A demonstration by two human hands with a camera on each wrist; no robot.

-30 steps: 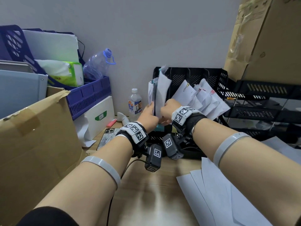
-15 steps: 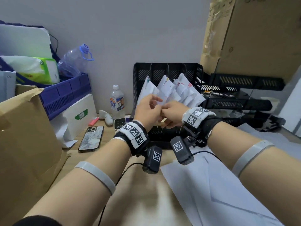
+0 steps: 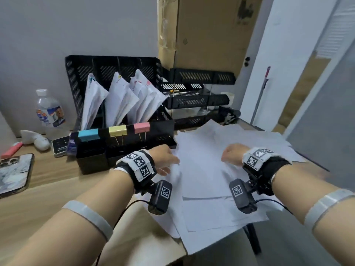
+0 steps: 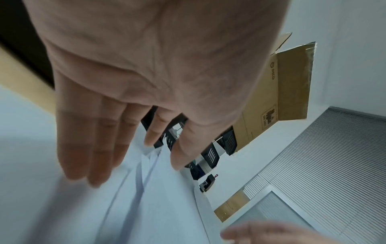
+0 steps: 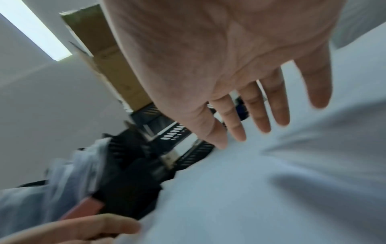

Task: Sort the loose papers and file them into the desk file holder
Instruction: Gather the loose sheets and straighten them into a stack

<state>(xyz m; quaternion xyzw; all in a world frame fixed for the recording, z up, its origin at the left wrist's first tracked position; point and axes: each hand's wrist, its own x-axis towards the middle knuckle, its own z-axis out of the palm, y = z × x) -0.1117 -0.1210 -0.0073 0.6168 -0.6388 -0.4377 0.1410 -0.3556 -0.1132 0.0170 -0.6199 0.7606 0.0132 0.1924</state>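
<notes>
Head view: both hands over the loose papers (image 3: 207,169), a messy overlapping spread on the counter (image 3: 57,192) just right of the desk file holder (image 3: 115,77). My left hand (image 3: 163,156) sits at the spread's left edge, my right hand (image 3: 230,154) over its middle. Three bundles already stand in the holder behind the blue clip (image 3: 88,134), yellow clip (image 3: 117,130) and pink clip (image 3: 141,127). The near sheets overhang the counter edge; risk: a careless sweep sends them to the floor.

Left wrist view: left grip wide, fingers (image 4: 83,148) straight above the sheets, holding nothing. Layered edges below; risk: I lift several sheets at once and missort them.

Right wrist view: right grip wide too, fingers (image 5: 259,112) spread over paper, empty. Image blurred, so contact unclear. Risk: pressing flat and dragging creases the top sheet.
</notes>
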